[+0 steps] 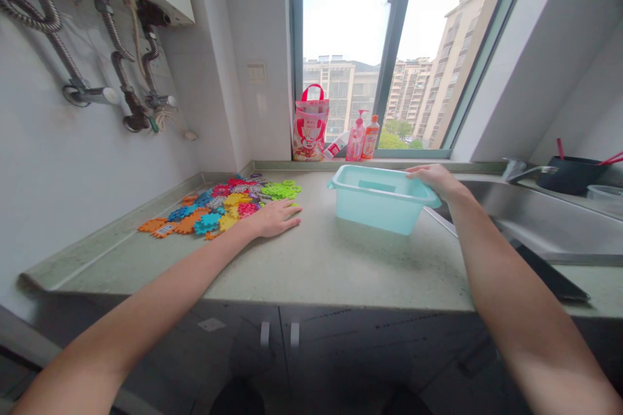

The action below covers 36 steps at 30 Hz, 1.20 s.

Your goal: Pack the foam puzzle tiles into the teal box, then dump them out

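A light turquoise plastic tub (pixel 377 211) stands on the countertop (pixel 311 266), its far rim and part of its inside showing. My right hand (pixel 435 178) is closed over the tub's right rim, fingers on the upper edge and the thumb side partly hidden. To the left lies a loose pile of colourful flat gear-shaped plastic pieces (pixel 209 220) in orange, blue, yellow, pink, grey and lime green. At the pile's right edge, my left hand (pixel 277 217) rests low with its fingers stretched out, close to the lime green pieces (pixel 282 190). Nothing shows in its grasp.
A steel sink (pixel 545 220) with a faucet (pixel 528 170) is at the right, a dark flat object (pixel 549 272) by its front edge. On the windowsill stand a pink bag (pixel 311 130) and two bottles (pixel 363 139). Pipes (pixel 121 58) hang on the left wall.
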Tool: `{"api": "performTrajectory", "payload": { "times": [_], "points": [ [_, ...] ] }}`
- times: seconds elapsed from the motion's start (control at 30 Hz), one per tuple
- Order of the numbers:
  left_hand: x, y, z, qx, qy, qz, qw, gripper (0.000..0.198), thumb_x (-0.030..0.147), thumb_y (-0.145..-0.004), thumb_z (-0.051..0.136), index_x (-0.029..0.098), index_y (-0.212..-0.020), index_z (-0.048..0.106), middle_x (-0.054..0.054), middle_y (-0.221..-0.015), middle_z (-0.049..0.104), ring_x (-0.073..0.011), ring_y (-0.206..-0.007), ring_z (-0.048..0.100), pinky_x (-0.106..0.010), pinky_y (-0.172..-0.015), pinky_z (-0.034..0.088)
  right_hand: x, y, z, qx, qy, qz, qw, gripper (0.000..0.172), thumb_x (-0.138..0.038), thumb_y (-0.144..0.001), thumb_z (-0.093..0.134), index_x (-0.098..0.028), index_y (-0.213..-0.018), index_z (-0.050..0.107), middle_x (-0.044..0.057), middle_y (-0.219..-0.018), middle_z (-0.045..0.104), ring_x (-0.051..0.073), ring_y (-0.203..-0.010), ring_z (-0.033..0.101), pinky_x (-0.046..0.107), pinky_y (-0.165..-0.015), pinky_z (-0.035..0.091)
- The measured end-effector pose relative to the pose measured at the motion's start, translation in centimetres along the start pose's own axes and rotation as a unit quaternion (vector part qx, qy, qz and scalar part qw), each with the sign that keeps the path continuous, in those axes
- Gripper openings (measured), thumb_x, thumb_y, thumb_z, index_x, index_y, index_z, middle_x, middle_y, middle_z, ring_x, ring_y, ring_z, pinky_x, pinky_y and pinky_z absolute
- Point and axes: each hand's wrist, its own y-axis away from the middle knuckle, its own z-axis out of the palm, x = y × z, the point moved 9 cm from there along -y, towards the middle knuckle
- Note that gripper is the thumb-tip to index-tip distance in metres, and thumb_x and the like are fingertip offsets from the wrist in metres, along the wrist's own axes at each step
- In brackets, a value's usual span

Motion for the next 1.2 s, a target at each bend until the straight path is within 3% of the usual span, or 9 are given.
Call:
{"api": "performTrajectory", "payload": {
  "times": [0.1, 0.17, 0.3, 0.4, 0.5, 0.63, 0.87, 1.07, 1.2],
  "points": [
    [0.0, 0.0, 0.0, 0.001, -0.003, -0.001, 1.000, 0.068, 0.063, -0.106, 0.031, 0.021, -0.157, 0.051, -0.016, -0.164, 0.044, -0.0317, -0.153, 0.039, -0.046, -0.124, 0.029, -0.3, 0.5, -1.6, -0.012, 0.091, 0.104, 0.990, 0.029, -0.037, -0.080, 0.078, -0.015, -0.099, 0.085, 0.023, -0.090, 0.077, 0.034, -0.084, 0.067, 0.047, -0.076, 0.044],
    [0.1, 0.1, 0.0, 0.001, -0.002, 0.000, 1.000, 0.069, 0.062, -0.107, 0.031, 0.020, -0.157, 0.051, -0.017, -0.164, 0.044, -0.0321, -0.153, 0.039, -0.046, -0.124, 0.029, -3.1, 1.4, -3.3, 0.028, 0.155, 0.099, 0.982, 0.039, -0.046, -0.089, 0.071, -0.019, -0.114, 0.082, 0.025, -0.102, 0.076, 0.036, -0.092, 0.069, 0.048, -0.080, 0.043],
    [0.3, 0.3, -0.2, 0.001, 0.001, -0.004, 1.000, 0.068, 0.064, -0.106, 0.031, 0.022, -0.156, 0.051, -0.015, -0.164, 0.045, -0.0311, -0.152, 0.041, -0.046, -0.124, 0.030, -13.1, 5.0, -3.5, 0.107, 0.155, -0.101, 0.977, 0.041, -0.049, -0.099, 0.056, -0.024, -0.123, 0.077, 0.016, -0.109, 0.078, 0.033, -0.092, 0.071, 0.043, -0.081, 0.046],
    [0.5, 0.3, -0.4, 0.002, 0.002, -0.003, 1.000, 0.067, 0.063, -0.107, 0.031, 0.021, -0.156, 0.052, -0.015, -0.163, 0.046, -0.0314, -0.151, 0.041, -0.045, -0.124, 0.031, -18.9, 8.7, 0.1, 0.045, 0.119, -0.240, 0.962, 0.040, -0.048, -0.103, 0.050, -0.026, -0.127, 0.074, 0.010, -0.124, 0.077, 0.031, -0.104, 0.071, 0.039, -0.082, 0.049],
    [0.6, 0.3, -0.5, 0.000, -0.004, -0.005, 1.000, 0.067, 0.061, -0.107, 0.031, 0.021, -0.156, 0.051, -0.015, -0.164, 0.045, -0.0315, -0.152, 0.040, -0.045, -0.124, 0.030, -21.5, 11.3, 3.6, -0.028, 0.126, -0.328, 0.936, 0.045, -0.048, -0.103, 0.051, -0.028, -0.141, 0.065, 0.009, -0.142, 0.068, 0.031, -0.119, 0.067, 0.038, -0.084, 0.052],
    [0.4, 0.2, -0.3, -0.003, -0.003, -0.004, 1.000, 0.068, 0.063, -0.107, 0.030, 0.022, -0.156, 0.051, -0.015, -0.164, 0.045, -0.0319, -0.152, 0.040, -0.047, -0.124, 0.030, -21.3, 11.8, 4.9, -0.054, 0.146, -0.342, 0.927, 0.047, -0.046, -0.104, 0.050, -0.029, -0.148, 0.059, 0.008, -0.146, 0.066, 0.030, -0.120, 0.067, 0.037, -0.082, 0.053],
    [0.0, 0.1, 0.0, 0.010, 0.006, -0.002, 1.000, 0.068, 0.064, -0.106, 0.032, 0.022, -0.156, 0.052, -0.015, -0.164, 0.045, -0.0321, -0.152, 0.040, -0.047, -0.124, 0.030, -20.1, 10.8, 5.0, -0.085, 0.142, -0.333, 0.928, 0.035, -0.039, -0.100, 0.052, -0.030, -0.126, 0.074, 0.004, -0.130, 0.076, 0.028, -0.108, 0.073, 0.036, -0.081, 0.052],
    [-0.1, -0.1, 0.3, 0.010, 0.003, 0.001, 1.000, 0.067, 0.062, -0.107, 0.033, 0.022, -0.156, 0.051, -0.015, -0.165, 0.043, -0.0315, -0.153, 0.040, -0.046, -0.125, 0.029, -18.1, 9.3, 5.2, -0.087, 0.160, -0.277, 0.943, 0.038, -0.035, -0.092, 0.055, -0.026, -0.126, 0.070, 0.007, -0.114, 0.080, 0.029, -0.094, 0.075, 0.036, -0.075, 0.049],
    [-0.2, -0.1, 0.3, 0.009, 0.004, 0.001, 1.000, 0.068, 0.063, -0.106, 0.032, 0.021, -0.157, 0.051, -0.016, -0.165, 0.043, -0.0324, -0.152, 0.040, -0.047, -0.124, 0.030, -16.7, 8.5, 5.6, -0.095, 0.158, -0.271, 0.945, 0.042, -0.035, -0.092, 0.056, -0.027, -0.131, 0.066, 0.007, -0.119, 0.079, 0.030, -0.092, 0.076, 0.035, -0.073, 0.047]
  ]
}}
